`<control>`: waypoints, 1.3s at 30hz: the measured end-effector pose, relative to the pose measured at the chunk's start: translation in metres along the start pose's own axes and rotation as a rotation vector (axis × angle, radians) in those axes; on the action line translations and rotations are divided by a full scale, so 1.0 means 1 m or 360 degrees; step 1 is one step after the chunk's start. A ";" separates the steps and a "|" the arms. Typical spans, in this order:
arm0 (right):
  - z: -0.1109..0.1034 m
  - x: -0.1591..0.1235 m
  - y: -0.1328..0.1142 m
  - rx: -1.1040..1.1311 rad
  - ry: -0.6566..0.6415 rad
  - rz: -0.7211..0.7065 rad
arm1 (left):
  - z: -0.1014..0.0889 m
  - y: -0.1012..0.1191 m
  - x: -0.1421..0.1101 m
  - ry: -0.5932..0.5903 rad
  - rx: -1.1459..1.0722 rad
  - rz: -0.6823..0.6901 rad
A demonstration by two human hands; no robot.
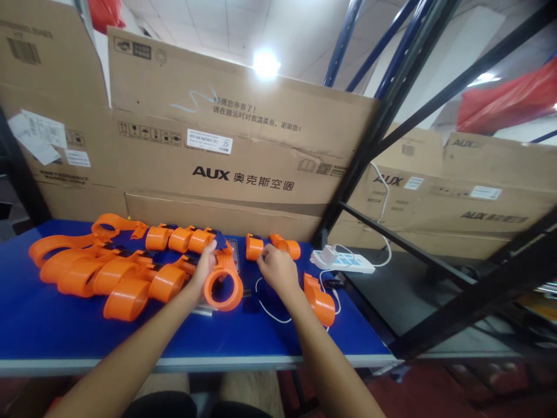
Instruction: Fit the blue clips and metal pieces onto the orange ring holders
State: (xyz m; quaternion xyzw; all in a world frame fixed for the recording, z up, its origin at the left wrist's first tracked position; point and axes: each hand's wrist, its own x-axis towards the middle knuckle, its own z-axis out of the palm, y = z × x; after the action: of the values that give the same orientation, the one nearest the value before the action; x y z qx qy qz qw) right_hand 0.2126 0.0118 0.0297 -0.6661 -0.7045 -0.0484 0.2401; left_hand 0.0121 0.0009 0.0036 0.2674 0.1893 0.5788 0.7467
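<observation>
A: Left hand closed around large orange plastic ring, mid blue counter?

B: Yes. Right hand curled, touching small orange plastic cuff at eleven o'clock. Probably light, rigid; gripped best by rims.

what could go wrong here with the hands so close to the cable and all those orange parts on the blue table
1. The white cable loops right under the right hand; a wrist could snag it and tug the power strip.
2. The orange part by the right forearm sits near the table edge, and a nudge might knock it off.
3. The left hand grips an orange ring beside a crowded pile, which might shift.
</observation>
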 end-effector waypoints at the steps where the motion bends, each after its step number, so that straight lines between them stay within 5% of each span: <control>1: -0.002 0.002 0.000 0.0147 0.0087 -0.0023 | 0.001 0.000 0.000 -0.0002 0.0015 0.0044; 6: -0.005 0.017 -0.005 0.1536 0.0327 -0.0123 | -0.003 0.000 0.000 -0.0133 0.0121 0.0084; 9: 0.003 0.024 -0.015 0.2201 0.0185 -0.0006 | -0.011 0.000 0.004 -0.0173 0.0135 0.0020; 12: 0.019 0.028 -0.024 0.2488 -0.0031 0.0075 | -0.017 -0.001 0.009 -0.0141 0.0222 -0.0003; 23: 0.049 0.016 -0.026 0.2032 0.0169 -0.0044 | -0.022 -0.002 0.013 -0.0079 0.0240 -0.0015; 27: 0.051 0.007 -0.032 0.1965 0.0026 -0.0113 | -0.029 -0.006 0.016 -0.0069 0.0186 -0.0016; 34: 0.038 -0.008 -0.038 0.2139 -0.0511 -0.0056 | -0.020 -0.008 0.012 -0.0165 0.0081 0.0055; 39: 0.036 -0.009 -0.037 0.2051 -0.0350 -0.0096 | -0.013 -0.007 0.007 -0.0191 0.0107 0.0063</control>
State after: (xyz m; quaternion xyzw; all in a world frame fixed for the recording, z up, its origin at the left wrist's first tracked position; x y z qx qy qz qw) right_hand 0.1675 0.0132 0.0033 -0.3698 -0.6312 0.4452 0.5164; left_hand 0.0116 0.0087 -0.0113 0.3302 0.1582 0.5697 0.7358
